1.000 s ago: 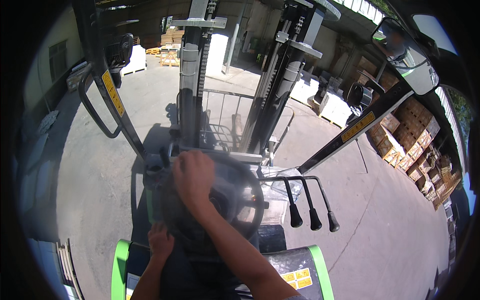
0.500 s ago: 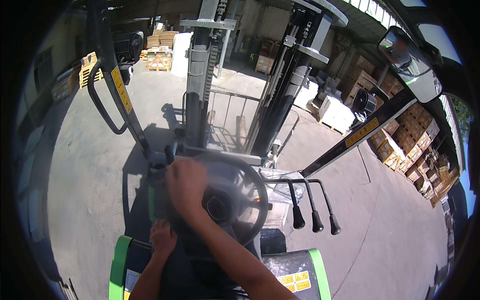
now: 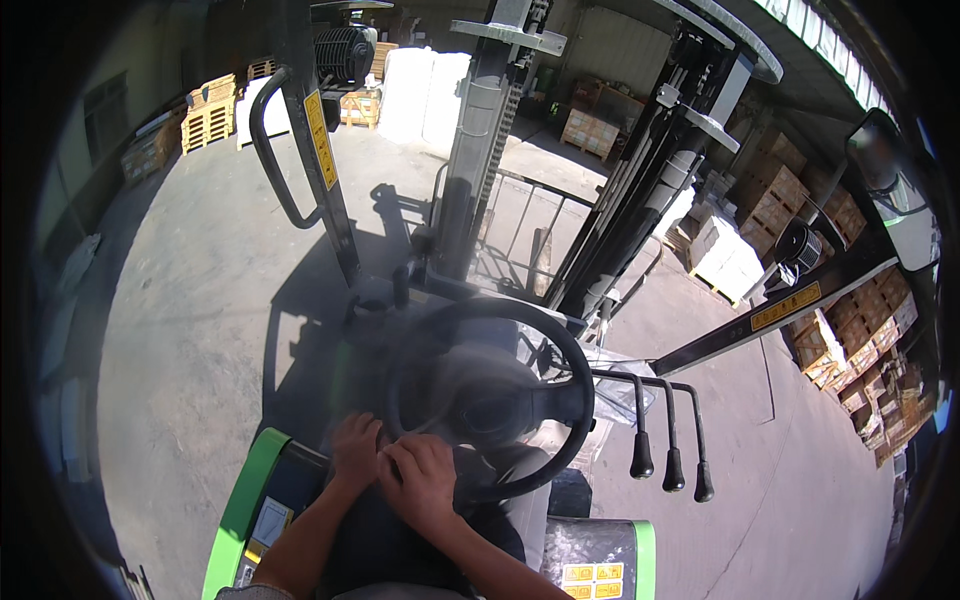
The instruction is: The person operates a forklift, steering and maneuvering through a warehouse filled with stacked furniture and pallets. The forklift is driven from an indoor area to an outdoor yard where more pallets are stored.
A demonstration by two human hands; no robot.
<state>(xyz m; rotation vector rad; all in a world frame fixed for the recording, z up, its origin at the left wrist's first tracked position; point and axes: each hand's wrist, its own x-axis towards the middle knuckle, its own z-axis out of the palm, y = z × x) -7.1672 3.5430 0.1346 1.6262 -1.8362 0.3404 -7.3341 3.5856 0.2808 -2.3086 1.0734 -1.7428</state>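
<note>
A black steering wheel (image 3: 583,395) stands in front of me, its hub and left side smeared by motion. My right hand (image 3: 418,478) is closed on the lower left of the rim, fingers curled over it. Just left of it and nearly touching is my left hand (image 3: 357,450), its fingers bent round the same stretch of rim. Part of the rim there is hidden by both hands. Three black-knobbed levers (image 3: 673,468) rise to the right of the wheel, with neither hand on them.
Beyond the wheel stand the forklift mast (image 3: 485,150) and a load guard (image 3: 540,200). A grab handle (image 3: 265,150) is at left. White wrapped stacks (image 3: 425,95), wooden pallets (image 3: 210,115) and stacked crates (image 3: 850,320) line the yard.
My right hand has come down from the wheel's upper left to its lower left, beside my left hand. The mast and the surrounding stacks now appear farther right in view.
</note>
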